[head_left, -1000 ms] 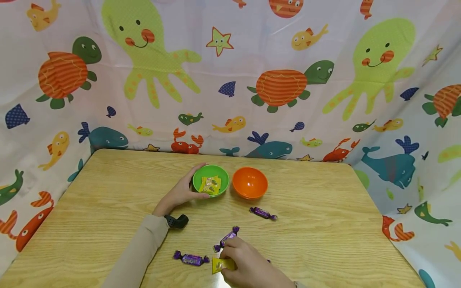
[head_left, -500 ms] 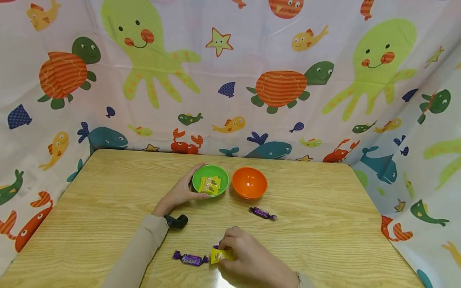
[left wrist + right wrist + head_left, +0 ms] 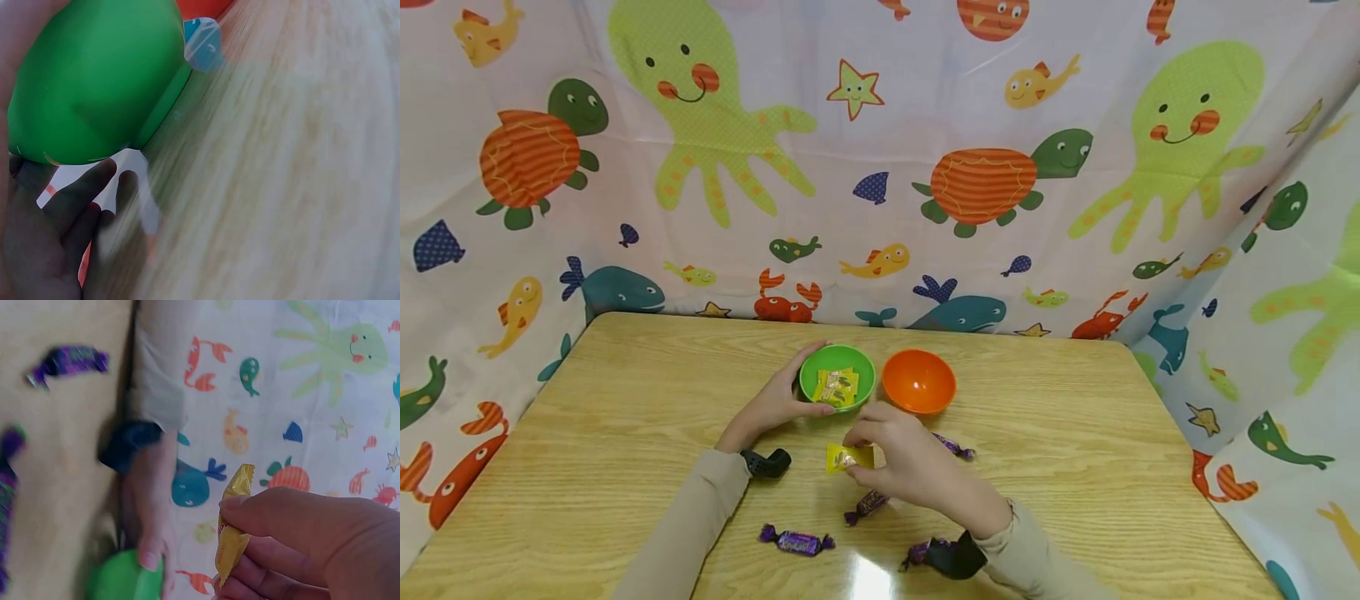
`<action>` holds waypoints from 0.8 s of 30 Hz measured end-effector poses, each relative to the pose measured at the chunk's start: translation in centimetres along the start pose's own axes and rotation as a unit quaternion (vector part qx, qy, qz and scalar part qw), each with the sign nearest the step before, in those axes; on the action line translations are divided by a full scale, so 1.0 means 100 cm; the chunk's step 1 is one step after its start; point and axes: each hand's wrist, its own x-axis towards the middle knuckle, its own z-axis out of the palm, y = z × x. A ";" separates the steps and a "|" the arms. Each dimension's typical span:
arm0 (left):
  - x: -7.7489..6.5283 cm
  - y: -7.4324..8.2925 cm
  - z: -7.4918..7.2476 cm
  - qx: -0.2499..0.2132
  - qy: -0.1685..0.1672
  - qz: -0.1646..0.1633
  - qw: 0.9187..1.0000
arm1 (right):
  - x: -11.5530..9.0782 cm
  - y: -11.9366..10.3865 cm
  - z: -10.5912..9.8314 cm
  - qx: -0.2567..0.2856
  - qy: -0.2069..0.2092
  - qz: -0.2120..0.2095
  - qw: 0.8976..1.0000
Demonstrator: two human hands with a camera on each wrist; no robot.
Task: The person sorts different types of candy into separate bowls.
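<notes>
In the head view a green bowl (image 3: 839, 356) holds several yellow-wrapped candies (image 3: 837, 387). My left hand (image 3: 781, 398) grips this bowl from the left, thumb on its near side and fingers round the far side. In the left wrist view its green wall (image 3: 100, 81) lies above the fingers (image 3: 75, 200). My right hand (image 3: 906, 454) pinches a yellow-wrapped candy (image 3: 839, 457) between thumb and fingers, above the table just short of the green bowl. The right wrist view shows that candy (image 3: 232, 547) upright in the pinch.
An orange bowl (image 3: 919, 382) stands right of the green one, with no candy visible inside. Purple-wrapped candies lie on the wooden table (image 3: 1075, 467): one at front left (image 3: 796, 542), others partly covered by the right hand and wrist strap. A patterned curtain (image 3: 880, 150) hangs behind.
My right hand has lifted the yellow-wrapped candy off the front of the table and carried it forward towards the bowls, uncovering purple candies. The left hand has stayed on the green bowl.
</notes>
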 end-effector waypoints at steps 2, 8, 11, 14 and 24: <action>0.000 -0.001 0.000 -0.008 -0.003 0.002 1.000 | 0.010 0.003 -0.006 -0.005 0.004 -0.001 1.000; 0.000 -0.001 -0.001 -0.023 -0.009 0.000 1.000 | 0.043 0.026 -0.013 -0.003 0.019 0.009 1.000; -0.002 0.001 -0.002 -0.016 -0.008 -0.009 1.000 | 0.059 0.045 -0.010 0.005 0.026 0.029 0.999; -0.003 0.002 -0.001 -0.009 -0.007 -0.017 1.000 | 0.073 0.064 -0.003 0.018 0.033 0.049 0.998; -0.003 0.005 -0.001 -0.004 -0.004 -0.025 1.000 | 0.097 0.100 0.037 -0.130 0.021 0.068 0.989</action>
